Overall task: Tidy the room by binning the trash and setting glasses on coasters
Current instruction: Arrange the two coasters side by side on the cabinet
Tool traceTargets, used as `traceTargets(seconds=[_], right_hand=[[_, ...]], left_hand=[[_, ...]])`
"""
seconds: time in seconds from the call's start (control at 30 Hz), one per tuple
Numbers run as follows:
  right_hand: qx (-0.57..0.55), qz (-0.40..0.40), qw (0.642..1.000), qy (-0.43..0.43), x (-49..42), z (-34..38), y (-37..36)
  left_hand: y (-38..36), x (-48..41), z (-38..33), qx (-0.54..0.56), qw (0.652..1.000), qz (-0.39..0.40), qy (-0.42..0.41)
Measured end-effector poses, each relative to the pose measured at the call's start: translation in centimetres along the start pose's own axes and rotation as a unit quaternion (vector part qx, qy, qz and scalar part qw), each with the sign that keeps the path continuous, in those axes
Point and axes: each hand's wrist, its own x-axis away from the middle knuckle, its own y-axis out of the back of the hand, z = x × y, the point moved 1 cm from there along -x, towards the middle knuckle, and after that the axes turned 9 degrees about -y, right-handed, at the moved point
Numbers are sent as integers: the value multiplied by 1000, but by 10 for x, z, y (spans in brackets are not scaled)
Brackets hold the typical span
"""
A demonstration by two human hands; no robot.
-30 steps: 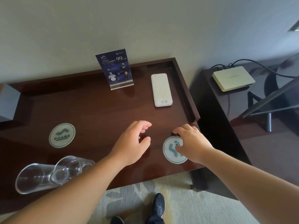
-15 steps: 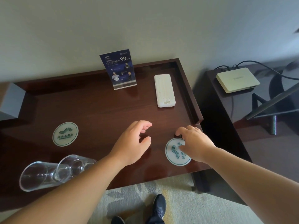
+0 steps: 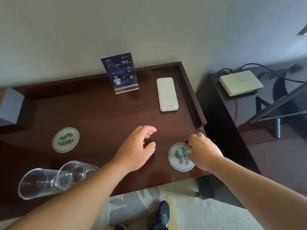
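Right hand (image 3: 203, 152) fingers rest on round, flat coaster (image 3: 178, 157).

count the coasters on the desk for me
2. One coaster lies bare on the desk's left side, behind the two tipped glasses. The other coaster sits near the front right corner, partly under the right hand.
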Motion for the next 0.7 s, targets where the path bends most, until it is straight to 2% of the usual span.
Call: traceTargets(seconds=[0.23, 0.47, 0.7], right_hand=[[-24, 8, 1000, -13, -1, 6, -2], [-27, 10, 999, 42, -3, 13, 20], [-46, -36, 994, 90, -1, 44, 63]], left_hand=[[5, -1, -3, -4, 1000, 1, 0], [19, -4, -15, -13, 1000, -15, -10], [58, -12, -45, -45, 997, -53, -38]])
